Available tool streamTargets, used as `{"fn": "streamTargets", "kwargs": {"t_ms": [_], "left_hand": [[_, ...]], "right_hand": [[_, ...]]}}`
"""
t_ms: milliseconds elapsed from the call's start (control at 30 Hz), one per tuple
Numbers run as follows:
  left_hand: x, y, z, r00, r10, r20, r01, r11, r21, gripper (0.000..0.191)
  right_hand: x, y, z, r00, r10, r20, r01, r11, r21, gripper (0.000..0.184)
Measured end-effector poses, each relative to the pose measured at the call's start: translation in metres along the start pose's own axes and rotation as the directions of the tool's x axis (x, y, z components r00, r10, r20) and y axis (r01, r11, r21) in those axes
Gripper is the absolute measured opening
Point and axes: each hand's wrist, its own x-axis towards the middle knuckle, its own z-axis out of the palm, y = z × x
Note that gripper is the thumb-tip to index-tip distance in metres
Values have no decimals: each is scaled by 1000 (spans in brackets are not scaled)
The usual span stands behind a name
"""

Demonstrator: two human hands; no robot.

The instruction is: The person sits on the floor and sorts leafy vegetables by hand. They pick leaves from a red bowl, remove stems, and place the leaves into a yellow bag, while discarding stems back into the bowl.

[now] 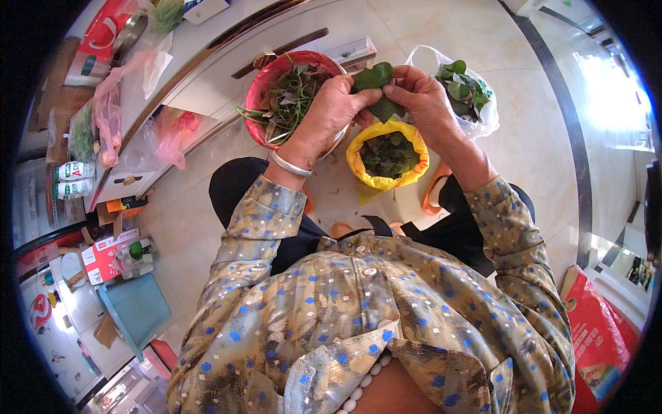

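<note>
Green leaves [373,77] are pinched between the fingertips of my left hand [336,103] and my right hand [421,93]. Directly below them stands a yellow plastic bag [353,164] with its rim rolled open and dark leaves [390,155] inside. Left of my hands, a bin lined with a red bag [253,93] holds a tangle of green stems [292,101]; my left forearm covers part of it. On the right, behind my right wrist, a white plastic bag [489,116] contains more green leaves [462,90].
White drawers [232,77] and a counter [191,39] run along the left. A pink plastic bag [109,114] hangs over the counter edge. A blue stool [137,310] stands at lower left, a red printed sack [595,331] at lower right. Leaf scraps lie on the tiled floor [336,199].
</note>
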Motion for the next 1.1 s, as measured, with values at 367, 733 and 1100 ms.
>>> {"fn": "streamTargets", "kwargs": {"t_ms": [367, 733, 1100], "left_hand": [[-3, 11, -10, 988, -145, 60, 125, 956, 264, 16], [-4, 4, -31, 999, 50, -13, -41, 911, 410, 19], [-8, -1, -39, 997, 76, 31, -82, 866, 493, 24]], "right_hand": [[6, -10, -19, 983, 133, -128, -119, 987, 111, 9], [35, 19, -188, 649, -392, -652, -305, 652, -695, 44], [-22, 215, -92, 798, 563, 214, 192, 99, -976, 33]]}}
